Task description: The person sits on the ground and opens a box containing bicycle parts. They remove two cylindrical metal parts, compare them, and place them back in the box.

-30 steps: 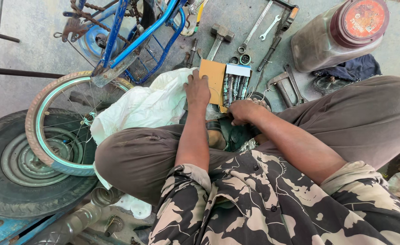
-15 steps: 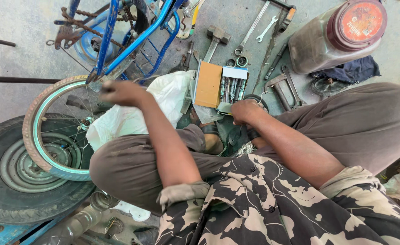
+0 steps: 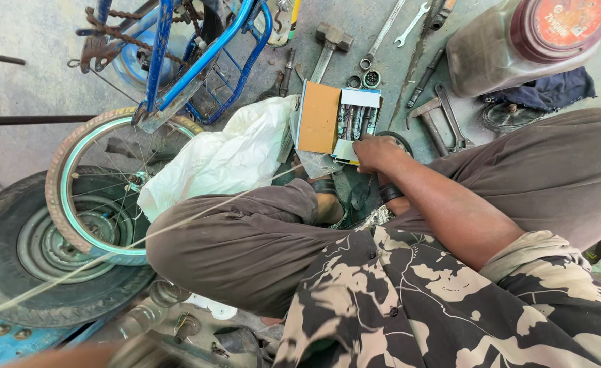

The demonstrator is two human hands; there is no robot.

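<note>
Your right hand (image 3: 375,151) sits on the near edge of the open cardboard box (image 3: 338,119), fingers curled down onto its lower right corner — touching it, but I can't tell whether the grip is closed on anything. The box lies on the concrete floor (image 3: 35,61) just past your knees, brown lid flap folded open to the left, a row of small metal parts showing in the right half.

Your left hand (image 3: 62,356) is only a blurred streak at the bottom left edge of frame — its grip can't be read. A thin wire (image 3: 144,238) runs from that corner across your left thigh toward the box.

Around the box:
- white plastic bag (image 3: 225,153) touching its left side, draped against your left knee
- hammer (image 3: 329,42) just beyond it, head pointing away from you
- spanners (image 3: 396,27) and loose nuts to the upper right
- pliers (image 3: 440,119) to the right, near your right knee
- big brown jar with a red lid (image 3: 525,41) at top right, lying tilted

A blue bicycle frame (image 3: 198,61) and its wheel (image 3: 103,184) stand at left, the wheel overlapping a car tyre (image 3: 14,266) lying flat.
</note>
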